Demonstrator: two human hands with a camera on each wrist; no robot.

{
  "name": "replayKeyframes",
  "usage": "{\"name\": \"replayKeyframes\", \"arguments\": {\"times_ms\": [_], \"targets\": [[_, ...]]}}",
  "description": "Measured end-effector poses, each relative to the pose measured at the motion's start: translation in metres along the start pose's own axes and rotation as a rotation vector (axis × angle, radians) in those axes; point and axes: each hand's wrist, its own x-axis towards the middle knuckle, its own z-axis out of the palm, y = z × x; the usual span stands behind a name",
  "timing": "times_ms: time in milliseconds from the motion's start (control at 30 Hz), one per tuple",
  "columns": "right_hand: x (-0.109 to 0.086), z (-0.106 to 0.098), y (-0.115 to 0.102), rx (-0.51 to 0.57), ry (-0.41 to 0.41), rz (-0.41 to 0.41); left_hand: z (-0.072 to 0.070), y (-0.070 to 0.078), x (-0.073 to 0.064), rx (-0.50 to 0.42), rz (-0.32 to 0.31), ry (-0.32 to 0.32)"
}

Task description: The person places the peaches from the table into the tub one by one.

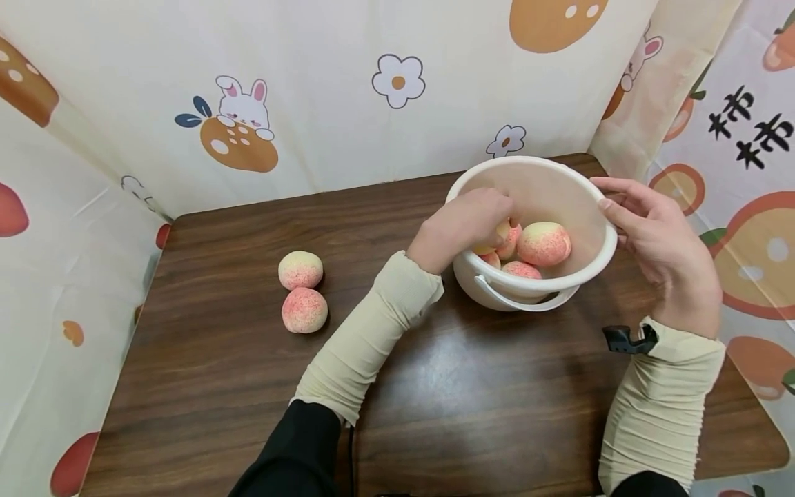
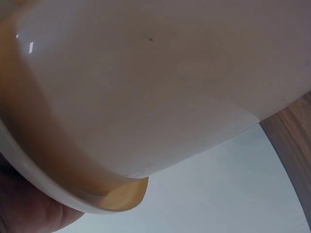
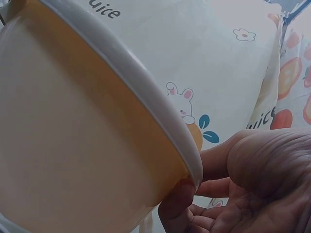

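Note:
A white bucket (image 1: 540,284) stands at the back right of the table, with several pink-and-yellow peaches (image 1: 544,244) inside. My left hand (image 1: 467,222) reaches over its left rim, fingers curled round a yellowish peach (image 1: 491,243); the bucket wall hides much of this grip. In the left wrist view the bucket's outer wall (image 2: 146,87) fills most of the picture, with part of the hand (image 2: 31,208) at the lower left. My right hand (image 1: 667,241) pinches the right rim between thumb and fingers; the right wrist view shows this hand (image 3: 262,179) at the rim (image 3: 160,114).
Two more peaches, one yellower (image 1: 301,269) and one pinker (image 1: 304,310), lie together on the left of the brown wooden table (image 1: 217,386). The bucket's handle (image 1: 518,304) hangs down in front. Printed curtains (image 1: 335,138) border the table's back and sides.

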Motion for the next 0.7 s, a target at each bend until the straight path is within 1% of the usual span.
{"name": "replayKeyframes", "arguments": {"times_ms": [67, 267, 500, 700], "targets": [[0.0009, 0.0006, -0.0003, -0.001, 0.001, -0.001, 0.0001, -0.0003, 0.0004, -0.002, -0.009, -0.005], [0.0006, 0.0006, -0.0013, -0.018, 0.006, 0.011, 0.0007, 0.0001, 0.0019, -0.055, -0.042, 0.007], [0.0007, -0.0005, -0.0001, -0.013, 0.005, 0.004, 0.0009, 0.0027, 0.0030, -0.021, -0.078, -0.004], [0.0012, -0.0002, 0.0015, 0.004, -0.004, -0.011, 0.0038, 0.0045, 0.0024, -0.031, -0.110, 0.023]]}}
